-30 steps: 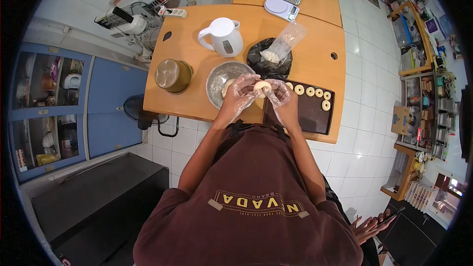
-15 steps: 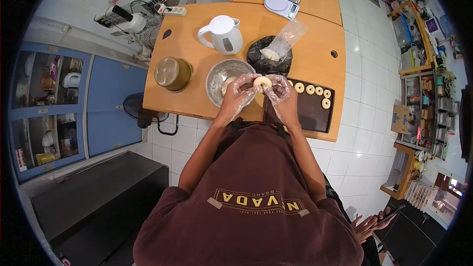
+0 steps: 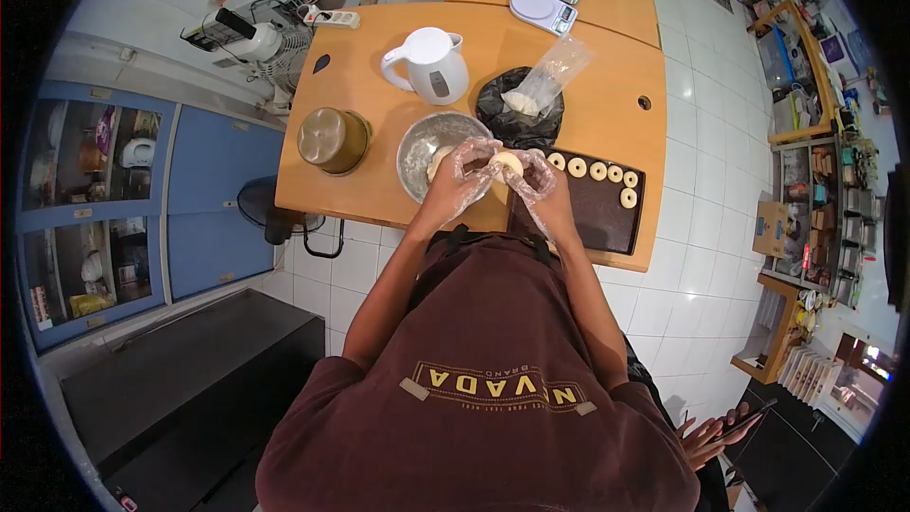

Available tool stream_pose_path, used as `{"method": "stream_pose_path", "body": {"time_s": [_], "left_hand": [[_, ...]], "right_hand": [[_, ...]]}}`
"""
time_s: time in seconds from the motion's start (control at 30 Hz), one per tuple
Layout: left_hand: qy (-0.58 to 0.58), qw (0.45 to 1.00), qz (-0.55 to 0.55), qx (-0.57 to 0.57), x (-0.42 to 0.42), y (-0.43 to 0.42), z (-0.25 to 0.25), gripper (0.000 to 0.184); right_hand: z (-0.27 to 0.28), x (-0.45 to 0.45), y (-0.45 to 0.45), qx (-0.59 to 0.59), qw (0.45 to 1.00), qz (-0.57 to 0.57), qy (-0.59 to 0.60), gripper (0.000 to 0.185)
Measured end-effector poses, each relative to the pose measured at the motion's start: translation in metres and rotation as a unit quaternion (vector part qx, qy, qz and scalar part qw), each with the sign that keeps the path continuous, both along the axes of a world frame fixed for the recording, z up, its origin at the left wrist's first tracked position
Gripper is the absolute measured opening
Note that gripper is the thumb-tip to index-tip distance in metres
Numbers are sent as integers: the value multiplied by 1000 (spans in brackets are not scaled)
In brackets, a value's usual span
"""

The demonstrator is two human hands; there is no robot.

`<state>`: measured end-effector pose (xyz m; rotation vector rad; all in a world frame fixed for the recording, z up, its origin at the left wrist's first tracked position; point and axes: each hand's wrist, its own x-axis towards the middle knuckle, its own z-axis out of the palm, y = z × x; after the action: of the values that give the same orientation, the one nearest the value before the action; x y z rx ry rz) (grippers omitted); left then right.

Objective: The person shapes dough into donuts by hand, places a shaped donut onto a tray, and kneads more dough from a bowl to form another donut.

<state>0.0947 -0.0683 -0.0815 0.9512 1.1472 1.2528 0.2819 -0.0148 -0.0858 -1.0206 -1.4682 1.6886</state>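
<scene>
A pale ring of dough (image 3: 507,164) is held up between my two floury hands, over the gap between bowl and tray. My left hand (image 3: 464,176) grips its left side with thumb and fingers. The right side is pinched by my right hand (image 3: 542,188). Just left of them, a metal bowl (image 3: 413,147) dusted with flour holds a lump of dough (image 3: 440,162), partly hidden by my left hand. To the right lies a dark baking tray (image 3: 597,218), with several dough rings (image 3: 597,171) lined up along its far and right edges.
Beyond the bowl stand a white kettle (image 3: 436,66) and a black plastic bag (image 3: 491,112) with a clear bag of white powder (image 3: 537,85). A brown metal pot (image 3: 332,140) is at left, kitchen scales (image 3: 542,11) at the back. Another person's hands (image 3: 711,436) hold a phone at lower right.
My right hand has shifted slightly left, closing in on the dough ring, and another ring on the tray now shows beside it. Both hands still hold the ring.
</scene>
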Motion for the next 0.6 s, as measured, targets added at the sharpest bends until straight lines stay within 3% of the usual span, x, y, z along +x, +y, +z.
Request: {"method": "stream_pose_path", "body": {"time_s": [0.2,0.6], "left_hand": [[69,998,2,14,0,1,3,39],[-35,999,9,7,-2,2,1,47]], "right_hand": [[4,-4,0,-5,999,-16,32,34],[1,-3,0,-32,999,-13,29,33]]}}
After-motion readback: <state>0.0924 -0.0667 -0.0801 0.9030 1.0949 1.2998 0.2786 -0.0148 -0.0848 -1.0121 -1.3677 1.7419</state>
